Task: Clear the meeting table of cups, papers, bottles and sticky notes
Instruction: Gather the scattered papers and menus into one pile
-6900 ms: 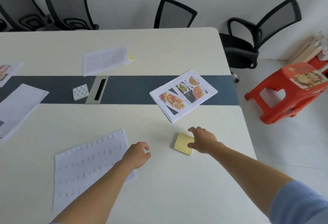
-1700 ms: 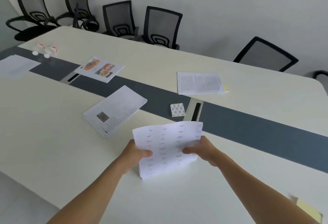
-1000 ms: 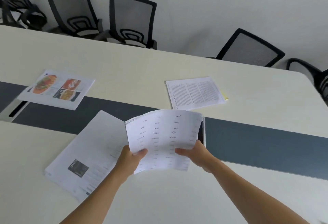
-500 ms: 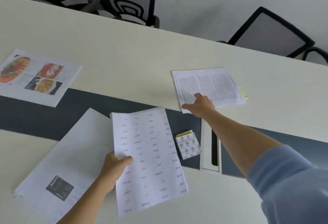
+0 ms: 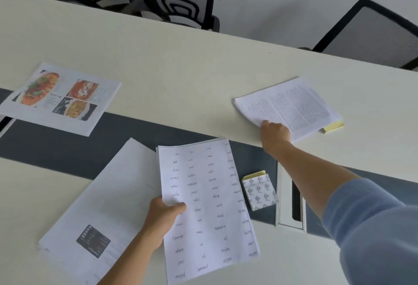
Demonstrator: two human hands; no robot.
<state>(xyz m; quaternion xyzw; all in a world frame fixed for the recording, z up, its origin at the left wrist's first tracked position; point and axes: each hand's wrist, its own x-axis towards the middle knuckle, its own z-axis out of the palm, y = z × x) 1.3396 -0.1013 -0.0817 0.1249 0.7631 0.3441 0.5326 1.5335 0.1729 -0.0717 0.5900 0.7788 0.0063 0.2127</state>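
My left hand (image 5: 162, 214) is pinching the word sheets (image 5: 208, 208) on their left edge, thumb on top and fingers tucked under. They're hanging flat-ish over the near middle of the table (image 5: 181, 70). It's a thin bunch, light and floppy, so I reckon the far end droops if I tip it.

My right hand (image 5: 274, 131) is stretched out to the far right, fingers curled onto the near left corner of the printed pages (image 5: 291, 106), which sit on the pale far half of the table. That stack looks a bit thicker. It's smooth office paper with no staple I can see, so I'd pinch the whole corner at once rather than drag the top sheet, or they'll fan out. Its left end looks slightly raised.

A yellow sticky pad (image 5: 334, 125) pokes out from under the stack's right corner, small, square and stiffer. Just right of the word sheets there's a patterned little pad (image 5: 260, 191) on the dark strip (image 5: 67, 149).

Also to grab: a white booklet (image 5: 106, 205) near left, partly under my sheets, and a colourful food printout (image 5: 61, 97) far left.
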